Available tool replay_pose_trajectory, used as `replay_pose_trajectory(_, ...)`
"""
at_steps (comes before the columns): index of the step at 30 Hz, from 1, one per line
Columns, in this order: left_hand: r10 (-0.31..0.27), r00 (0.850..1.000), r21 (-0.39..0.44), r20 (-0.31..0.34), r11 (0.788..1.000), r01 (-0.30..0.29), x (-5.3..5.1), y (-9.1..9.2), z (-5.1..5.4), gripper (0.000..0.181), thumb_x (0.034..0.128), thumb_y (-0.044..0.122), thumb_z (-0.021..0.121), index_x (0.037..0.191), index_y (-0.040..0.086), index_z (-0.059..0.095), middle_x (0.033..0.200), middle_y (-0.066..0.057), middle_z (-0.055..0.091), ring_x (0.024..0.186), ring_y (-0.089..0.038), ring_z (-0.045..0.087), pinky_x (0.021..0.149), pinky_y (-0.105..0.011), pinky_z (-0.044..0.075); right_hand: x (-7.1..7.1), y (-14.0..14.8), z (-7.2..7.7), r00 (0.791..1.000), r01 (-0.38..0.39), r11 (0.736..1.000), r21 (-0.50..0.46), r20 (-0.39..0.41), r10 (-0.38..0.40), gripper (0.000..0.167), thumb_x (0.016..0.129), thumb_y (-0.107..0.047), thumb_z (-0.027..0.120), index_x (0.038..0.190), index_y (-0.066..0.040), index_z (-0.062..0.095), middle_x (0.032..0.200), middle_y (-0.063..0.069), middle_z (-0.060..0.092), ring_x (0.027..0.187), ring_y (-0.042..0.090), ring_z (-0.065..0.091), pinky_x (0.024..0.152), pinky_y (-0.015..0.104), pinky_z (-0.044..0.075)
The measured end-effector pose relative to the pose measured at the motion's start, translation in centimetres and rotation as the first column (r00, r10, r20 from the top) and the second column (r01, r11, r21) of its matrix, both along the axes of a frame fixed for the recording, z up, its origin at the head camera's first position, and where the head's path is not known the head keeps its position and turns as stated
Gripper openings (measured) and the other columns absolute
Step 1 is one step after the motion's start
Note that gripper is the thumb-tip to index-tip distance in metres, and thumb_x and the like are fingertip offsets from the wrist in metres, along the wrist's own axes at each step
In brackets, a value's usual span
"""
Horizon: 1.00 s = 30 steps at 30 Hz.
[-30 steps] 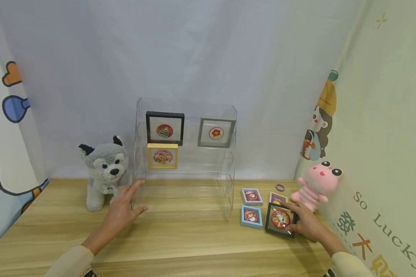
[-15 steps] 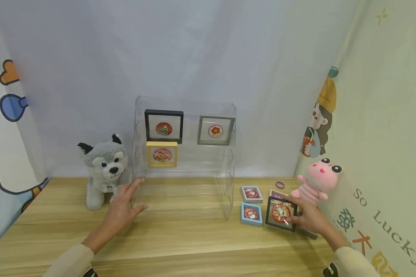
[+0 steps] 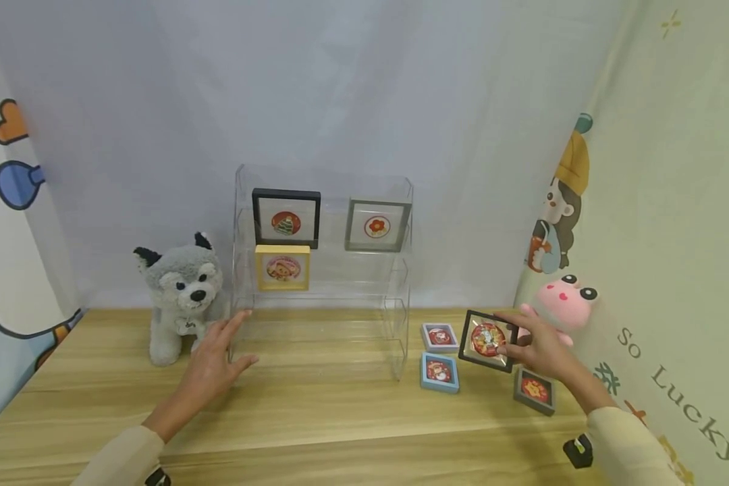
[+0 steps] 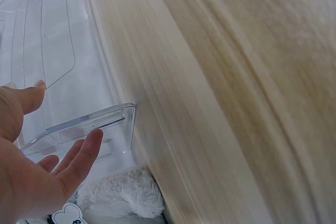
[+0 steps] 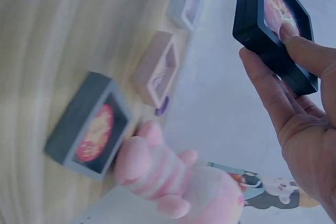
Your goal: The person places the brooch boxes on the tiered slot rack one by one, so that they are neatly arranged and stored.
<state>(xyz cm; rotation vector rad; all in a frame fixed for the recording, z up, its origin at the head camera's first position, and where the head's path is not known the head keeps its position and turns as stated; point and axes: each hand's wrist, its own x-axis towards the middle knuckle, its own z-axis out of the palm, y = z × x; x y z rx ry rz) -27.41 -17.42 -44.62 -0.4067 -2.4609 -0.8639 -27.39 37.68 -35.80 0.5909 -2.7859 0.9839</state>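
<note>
My right hand (image 3: pixel 539 345) pinches a black square frame (image 3: pixel 487 340) with a round red picture, holding it tilted above the table. In the right wrist view the thumb (image 5: pixel 310 51) lies on the frame's front and the fingers are behind it. My left hand (image 3: pixel 209 361), fingers spread and holding nothing, is by the left side of the clear acrylic rack (image 3: pixel 325 331); whether it touches the rack I cannot tell. On the rack stand a black frame (image 3: pixel 286 219) and a grey frame (image 3: pixel 378 225) up top, with a yellow frame (image 3: pixel 282 268) below the black one.
On the table's right lie a lilac frame (image 3: pixel 440 337), a blue frame (image 3: pixel 439 372), a dark grey frame (image 3: pixel 534 391), a beige frame (image 5: pixel 156 69) and a purple ring (image 5: pixel 162 106). A pink frog plush (image 3: pixel 561 304) sits behind; a husky plush (image 3: pixel 185 297) stands left of the rack.
My right hand has lifted the black frame off the table, up and slightly left, uncovering the dark grey frame. My left hand has stayed beside the rack.
</note>
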Motion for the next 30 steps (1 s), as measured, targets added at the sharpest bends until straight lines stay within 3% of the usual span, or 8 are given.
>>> replay_pose_trajectory(6, 0.003, 1.0, 0.0, -0.002, 1.0, -0.003, 0.1, 0.0, 0.0, 0.082, 0.0754, 0.009, 0.086, 0.146, 0.01, 0.044, 0.118, -0.03, 0.056, 0.091, -0.04, 0.061, 0.069, -0.055, 0.051, -0.5, -1.1, 2.4, 0.997, 0.043, 0.995, 0.089, -0.06, -0.038, 0.062, 0.085, -0.001, 0.076, 0.142, 0.002, 0.05, 0.123, 0.032, 0.055, 0.084, 0.033, 0.073, 0.058, 0.023, 0.054)
replay_pose_trajectory(14, 0.011, 1.0, 0.0, -0.001, 1.0, -0.011, 0.0, 0.1, 0.0, 0.082, 0.0756, 0.009, 0.086, 0.146, 0.01, 0.045, 0.118, -0.03, 0.057, 0.092, -0.04, 0.061, 0.069, -0.055, 0.051, -1.5, -2.4, 4.4, 0.975, 0.017, 0.992, 0.122, -0.222, 0.01, 0.064, 0.081, -0.001, 0.08, 0.139, 0.001, 0.054, 0.117, 0.026, 0.061, 0.082, 0.034, 0.072, 0.064, 0.023, 0.053)
replay_pose_trajectory(19, 0.012, 1.0, 0.006, 0.001, 1.0, -0.012, -0.1, 0.1, 0.1, 0.081, 0.0759, 0.009, 0.086, 0.146, 0.011, 0.044, 0.119, -0.03, 0.057, 0.093, -0.041, 0.061, 0.07, -0.056, 0.051, -1.9, -3.6, 5.5, 0.978, 0.004, 0.994, 0.111, -0.209, 0.019, 0.065, 0.083, -0.001, 0.078, 0.142, 0.001, 0.051, 0.112, 0.022, 0.057, 0.086, 0.036, 0.071, 0.07, 0.023, 0.055)
replay_pose_trajectory(25, 0.012, 1.0, 0.006, 0.003, 1.0, -0.012, 0.0, 0.1, 0.1, 0.081, 0.0759, 0.009, 0.086, 0.146, 0.01, 0.045, 0.119, -0.03, 0.057, 0.092, -0.04, 0.061, 0.069, -0.054, 0.051, -2.6, -5.1, 6.6, 0.984, -0.056, 0.997, 0.044, -0.167, 0.062, 0.065, 0.086, 0.003, 0.075, 0.145, 0.001, 0.047, 0.113, 0.027, 0.052, 0.093, 0.048, 0.07, 0.068, 0.019, 0.057)
replay_pose_trajectory(30, 0.014, 1.0, 0.003, 0.002, 1.0, -0.014, -0.1, 0.1, 0.1, 0.081, 0.0759, 0.009, 0.086, 0.146, 0.011, 0.045, 0.119, -0.03, 0.057, 0.093, -0.042, 0.062, 0.069, -0.055, 0.051, -3.4, -6.7, 7.4, 0.969, -0.074, 0.995, 0.074, -0.229, 0.089, 0.064, 0.084, 0.004, 0.076, 0.143, 0.0, 0.05, 0.114, 0.026, 0.055, 0.099, 0.044, 0.067, 0.08, 0.035, 0.06)
